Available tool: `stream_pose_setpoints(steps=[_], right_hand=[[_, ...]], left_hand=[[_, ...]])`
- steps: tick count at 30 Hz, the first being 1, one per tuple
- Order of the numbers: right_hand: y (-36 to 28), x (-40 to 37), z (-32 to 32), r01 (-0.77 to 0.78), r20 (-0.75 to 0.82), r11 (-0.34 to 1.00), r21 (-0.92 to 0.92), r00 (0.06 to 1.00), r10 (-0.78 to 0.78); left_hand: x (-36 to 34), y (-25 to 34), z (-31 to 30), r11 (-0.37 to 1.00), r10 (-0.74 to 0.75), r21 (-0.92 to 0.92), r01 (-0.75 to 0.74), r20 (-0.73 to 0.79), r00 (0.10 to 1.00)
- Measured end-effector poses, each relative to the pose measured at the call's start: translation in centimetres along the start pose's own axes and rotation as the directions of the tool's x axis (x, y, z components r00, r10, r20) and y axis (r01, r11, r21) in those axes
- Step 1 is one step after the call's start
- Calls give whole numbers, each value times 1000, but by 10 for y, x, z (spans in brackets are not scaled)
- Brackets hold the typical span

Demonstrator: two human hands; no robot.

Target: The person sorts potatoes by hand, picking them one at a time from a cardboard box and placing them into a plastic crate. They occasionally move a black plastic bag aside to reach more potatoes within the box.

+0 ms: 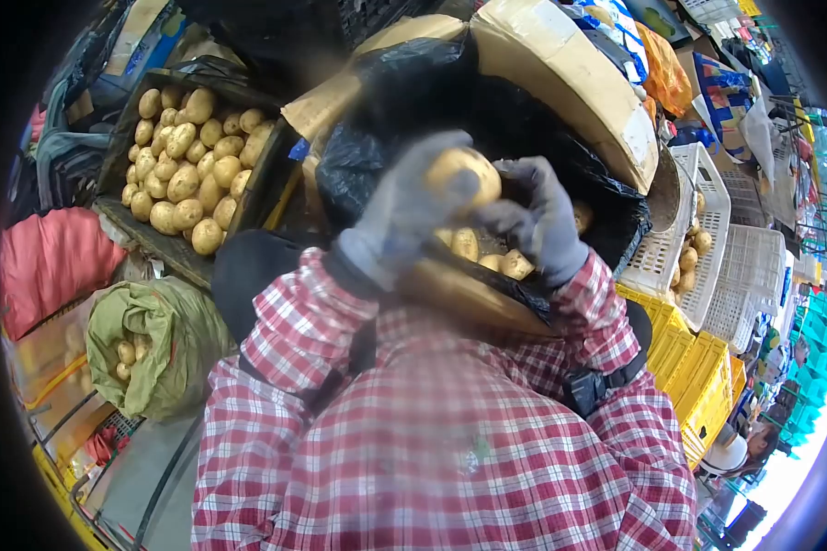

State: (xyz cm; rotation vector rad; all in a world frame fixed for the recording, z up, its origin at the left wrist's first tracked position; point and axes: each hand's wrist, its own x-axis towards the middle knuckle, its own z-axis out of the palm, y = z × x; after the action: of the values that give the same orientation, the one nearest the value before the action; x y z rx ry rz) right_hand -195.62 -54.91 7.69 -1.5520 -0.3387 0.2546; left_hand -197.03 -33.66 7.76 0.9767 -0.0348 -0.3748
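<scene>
My left hand [400, 207], in a grey work glove and blurred by motion, is closed around a potato [469, 176] held above a cardboard box [560, 78] lined with black plastic [515, 106]. Opposite it, my gloved right hand [544, 216] has thumb and fingers curved and apart, the fingertips right at the potato's right side. Below both hands, several loose potatoes [515, 264] lie in the lined box, partly hidden by the hands and the near flap.
On the left stand a dark crate [170, 253] full of potatoes and a green sack [179, 321] with some inside. Pink sacking [55, 262] lies beyond. White crates [721, 197], one holding potatoes, and yellow crates [694, 376] stand on the right. A person [740, 448] is further off.
</scene>
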Motion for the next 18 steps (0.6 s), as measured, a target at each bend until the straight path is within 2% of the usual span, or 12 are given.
stream_pose_setpoints(steps=[1,2,3,5,6,7,9,11,13,15,17,18], right_hand=[[2,11,-9,4,31,998,-64,1000,-2],[5,24,-9,-197,-170,972,-131,970,173],[-4,41,-15,-374,-243,927,39,896,372],[42,62,-55,-554,-307,813,-178,816,489],[73,68,-73,-574,-239,762,-302,819,522],[107,72,-91,-571,-171,705,-421,813,557],[176,83,-107,-527,-73,618,-583,792,606],[224,94,-95,-486,-152,402,-776,762,630],[248,110,-70,-326,-151,90,-941,642,751],[305,107,-65,-165,-93,88,-982,837,540],[273,111,-43,-105,-63,60,-993,871,487],[318,116,-58,-92,-24,93,-991,824,566]], left_hand=[[0,10,-4,988,152,9,-152,-36,988],[5,22,-10,972,202,162,-172,-194,960],[7,35,-25,932,336,225,-284,-242,910],[2,65,-62,792,548,494,-358,-319,773],[-4,74,-79,723,623,563,-401,-279,731],[-10,84,-95,645,692,627,-436,-237,682],[-21,109,-93,629,627,776,-44,-474,618],[-35,112,-137,375,621,902,214,-415,665],[-24,106,-138,344,647,911,226,-405,646],[-11,100,-132,309,675,921,236,-387,628],[1,92,-121,273,701,932,237,-362,614],[7,86,-108,428,680,890,160,-433,592]])
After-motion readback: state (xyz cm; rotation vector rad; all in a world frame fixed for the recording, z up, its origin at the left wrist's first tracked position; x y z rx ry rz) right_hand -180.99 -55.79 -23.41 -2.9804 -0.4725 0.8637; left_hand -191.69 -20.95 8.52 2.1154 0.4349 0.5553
